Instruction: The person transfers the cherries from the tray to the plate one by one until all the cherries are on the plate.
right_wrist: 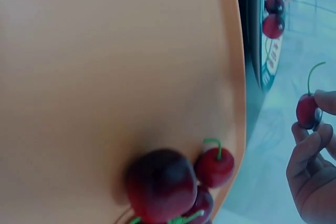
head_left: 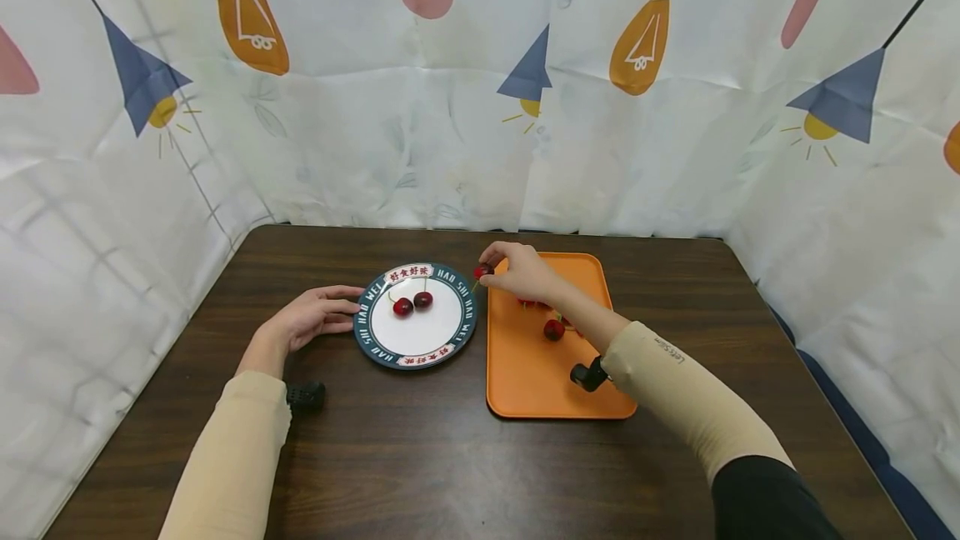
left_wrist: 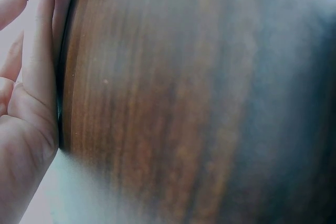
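Observation:
My right hand (head_left: 521,273) pinches a dark red cherry (head_left: 483,271) between thumb and fingers, above the gap between plate and tray. In the right wrist view this cherry (right_wrist: 307,110) has its green stem pointing up. My left hand (head_left: 318,317) touches the left rim of a round plate (head_left: 414,362) with fairly straight fingers. Two cherries, one (head_left: 402,307) beside the other (head_left: 423,300), lie on its white middle. An orange tray (head_left: 528,382) under my right forearm bears several more cherries (head_left: 554,329), partly hidden by the arm.
A dark brown wooden table (head_left: 420,457) carries everything. White curtains (head_left: 465,148) printed with lamps hang along its back and sides. Each wrist wears a small black camera, such as the left one (head_left: 306,396).

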A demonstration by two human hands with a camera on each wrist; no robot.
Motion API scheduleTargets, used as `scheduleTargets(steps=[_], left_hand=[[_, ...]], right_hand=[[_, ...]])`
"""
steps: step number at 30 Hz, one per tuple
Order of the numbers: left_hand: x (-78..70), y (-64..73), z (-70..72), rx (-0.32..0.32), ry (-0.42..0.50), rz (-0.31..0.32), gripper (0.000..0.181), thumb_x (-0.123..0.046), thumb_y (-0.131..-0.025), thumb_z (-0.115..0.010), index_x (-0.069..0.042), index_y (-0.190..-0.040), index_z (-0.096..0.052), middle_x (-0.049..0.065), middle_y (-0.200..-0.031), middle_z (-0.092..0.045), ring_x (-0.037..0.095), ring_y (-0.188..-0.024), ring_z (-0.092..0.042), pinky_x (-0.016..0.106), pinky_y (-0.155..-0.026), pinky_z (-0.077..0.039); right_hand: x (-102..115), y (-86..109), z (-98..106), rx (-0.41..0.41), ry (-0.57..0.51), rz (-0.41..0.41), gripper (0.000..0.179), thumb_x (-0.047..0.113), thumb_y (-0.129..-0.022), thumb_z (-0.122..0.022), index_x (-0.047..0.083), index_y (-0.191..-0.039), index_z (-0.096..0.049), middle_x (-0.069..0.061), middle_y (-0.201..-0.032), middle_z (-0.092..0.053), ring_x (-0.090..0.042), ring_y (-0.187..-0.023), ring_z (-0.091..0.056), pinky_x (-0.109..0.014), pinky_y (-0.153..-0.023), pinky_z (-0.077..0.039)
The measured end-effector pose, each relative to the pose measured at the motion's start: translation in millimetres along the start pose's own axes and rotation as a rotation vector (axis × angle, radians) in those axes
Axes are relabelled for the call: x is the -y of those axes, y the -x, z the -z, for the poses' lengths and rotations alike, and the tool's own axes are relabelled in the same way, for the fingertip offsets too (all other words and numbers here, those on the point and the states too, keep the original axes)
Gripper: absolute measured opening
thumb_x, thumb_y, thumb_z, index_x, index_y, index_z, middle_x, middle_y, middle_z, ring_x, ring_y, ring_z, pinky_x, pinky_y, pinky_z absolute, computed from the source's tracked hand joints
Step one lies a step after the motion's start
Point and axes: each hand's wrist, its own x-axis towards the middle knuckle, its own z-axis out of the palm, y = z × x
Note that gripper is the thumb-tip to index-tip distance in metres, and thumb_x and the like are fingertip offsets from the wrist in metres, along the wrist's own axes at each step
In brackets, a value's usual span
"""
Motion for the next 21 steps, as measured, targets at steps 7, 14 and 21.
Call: scheduleTargets(steps=[7,14,21], left_hand=[[0.6,-0.9,0.8,-0.003,-0.011,0.004,0.062,-0.016,-0.102,-0.067,0.001,-0.155,-0.040,0.018,-0.136,-0.052,0.018,-0.093,-0.069,0.033,-0.091,-0.058],[0.6,-0.8,0.0,-0.010,-0.011,0.007,0.062,-0.016,-0.102,-0.066,0.000,-0.156,-0.040,0.018,-0.134,-0.052,0.017,-0.093,-0.069,0.033,-0.091,-0.058],[-1.1,0.6,-1.2,-0.014,-0.012,0.009,0.062,-0.016,-0.102,-0.066,0.001,-0.156,-0.039,0.019,-0.134,-0.052,0.017,-0.093,-0.070,0.033,-0.090,-0.058]], right_hand=[[8,-6.3,-16,0.022,-0.010,0.036,0.030,0.018,-0.092,-0.077,0.010,-0.119,-0.067,-0.005,-0.108,-0.069,-0.028,-0.104,-0.060,-0.036,-0.088,-0.053],[12,-13.5,-30,0.049,0.007,0.061,0.029,0.021,-0.092,-0.078,0.012,-0.119,-0.068,-0.003,-0.108,-0.071,-0.018,-0.099,-0.061,-0.031,-0.086,-0.056],[19,-20.9,-40,0.074,0.023,0.072,0.031,0.023,-0.094,-0.077,0.011,-0.121,-0.067,-0.004,-0.112,-0.069,-0.021,-0.103,-0.062,-0.030,-0.088,-0.054]])
